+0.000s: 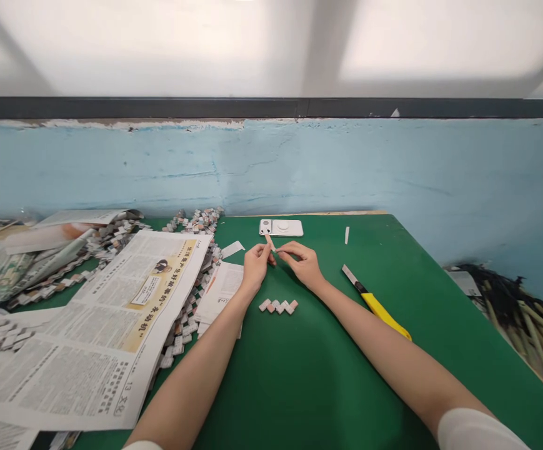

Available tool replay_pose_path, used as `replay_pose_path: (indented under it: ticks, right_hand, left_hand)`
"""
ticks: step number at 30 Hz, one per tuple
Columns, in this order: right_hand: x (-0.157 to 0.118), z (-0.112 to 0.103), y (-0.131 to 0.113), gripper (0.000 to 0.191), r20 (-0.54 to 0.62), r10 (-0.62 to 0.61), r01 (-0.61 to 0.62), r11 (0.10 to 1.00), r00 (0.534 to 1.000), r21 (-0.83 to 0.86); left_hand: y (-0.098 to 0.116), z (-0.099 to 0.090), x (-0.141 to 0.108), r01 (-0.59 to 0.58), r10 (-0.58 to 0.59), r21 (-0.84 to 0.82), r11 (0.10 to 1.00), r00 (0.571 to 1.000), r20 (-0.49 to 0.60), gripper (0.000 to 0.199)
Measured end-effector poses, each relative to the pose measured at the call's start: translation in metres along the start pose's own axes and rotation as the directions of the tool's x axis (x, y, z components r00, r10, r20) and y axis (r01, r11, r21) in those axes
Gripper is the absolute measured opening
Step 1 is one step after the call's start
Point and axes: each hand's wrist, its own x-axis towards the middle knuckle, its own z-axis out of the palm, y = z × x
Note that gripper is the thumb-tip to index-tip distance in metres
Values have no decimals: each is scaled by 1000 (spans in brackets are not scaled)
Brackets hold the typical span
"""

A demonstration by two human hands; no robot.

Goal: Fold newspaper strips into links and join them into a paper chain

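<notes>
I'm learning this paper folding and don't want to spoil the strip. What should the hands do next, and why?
Probably fold the paper strip over and crease it, left hand steadying, right hand pressing. The fingertips of both meet at its near end, its far part sticks out looking flat, and the zigzag chain nearby is made of small, compact pieces.

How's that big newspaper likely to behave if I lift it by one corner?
The newspaper will probably sag and flop, being a thin, broad sheet. That thinness should also make it light for its size. It may nudge the paper chain beside its edge.
</notes>
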Motion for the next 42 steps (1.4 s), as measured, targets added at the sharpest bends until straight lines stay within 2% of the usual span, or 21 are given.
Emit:
replay_pose_path:
  ticks: [4, 9, 14, 20, 30, 37, 42]
  right_hand:
    - [-1, -1, -4, 22, 31, -24, 25, 998, 999, -51]
    - [2, 0, -1, 21, 52, -22, 23, 999, 998, -27]
    - [7, 1, 7, 24, 118, 127, -119, 991, 985, -69]
    - [10, 1, 13, 28, 113, 292, -287, 956, 950, -63]
    - [10, 0, 16, 37, 94, 288, -280, 956, 953, -92]
    - [10, 1, 17, 36, 66, 301, -295, 952, 952, -77]
    - [10, 0, 15, 35, 73, 292, -285, 954, 954, -90]
  left_hand:
    - [-1, -1, 1, 4, -4, -42, 999, 1000, -6, 44]
    - [1, -1, 1, 1, -2, -63, 998, 1000, -25, 43]
    - [0, 0, 0, -3, 1, -61, 998, 1000, -30, 45]
    - [-4, 1, 0, 32, -31, -43, 999, 999, 11, 48]
    - [-2, 2, -1, 18, -17, -15, 1000, 999, 49, 47]
    - [2, 0, -3, 11, -11, 4, 1000, 995, 100, 43]
    - [1, -1, -3, 15, -18, 33, 999, 995, 94, 45]
